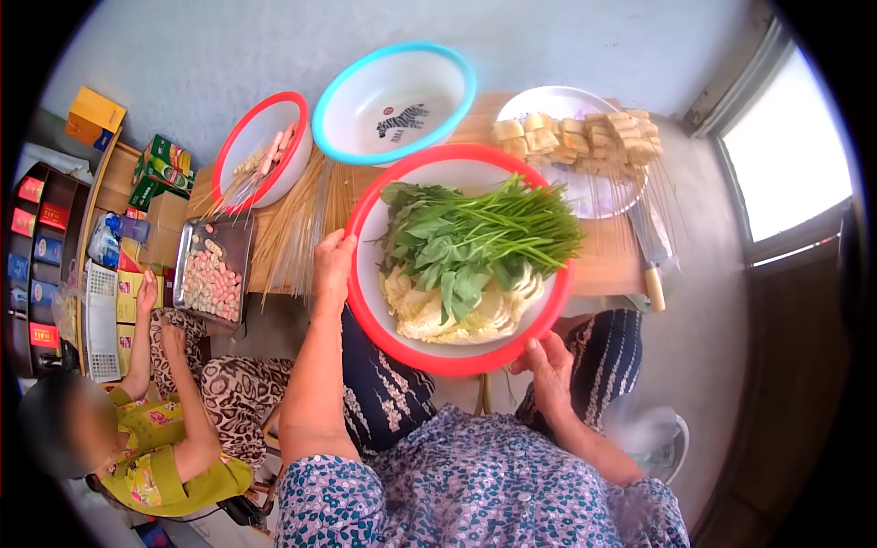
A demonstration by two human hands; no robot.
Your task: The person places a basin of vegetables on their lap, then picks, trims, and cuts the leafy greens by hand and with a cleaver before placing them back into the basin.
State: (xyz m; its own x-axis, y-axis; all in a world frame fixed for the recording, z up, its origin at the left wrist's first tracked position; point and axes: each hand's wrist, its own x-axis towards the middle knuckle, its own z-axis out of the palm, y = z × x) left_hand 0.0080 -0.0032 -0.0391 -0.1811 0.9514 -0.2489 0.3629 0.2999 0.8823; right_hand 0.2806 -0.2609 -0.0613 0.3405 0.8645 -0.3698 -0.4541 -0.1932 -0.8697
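Note:
Between my two hands is a white basin with a red rim (pixel 457 363), held over my lap at the table's front edge. In it lie green stalks (pixel 512 219), leafy greens (pixel 425 224) and pale cabbage leaves (pixel 438 310). My left hand (pixel 334 265) grips the rim at the left side. On the lower right, my right hand (pixel 548 370) has its thumb on the rim, with the other fingers partly hidden beneath. The table behind it is partly covered by the basin.
A blue-rimmed basin (pixel 365 110), a red-rimmed basin with skewered sausages (pixel 297 169), loose skewers (pixel 297 228), a plate (pixel 594 196) of skewered tofu-like pieces (pixel 585 142) and a knife (pixel 650 265) are on the table. At left, a person (pixel 174 438) sits by a metal tray (pixel 210 274).

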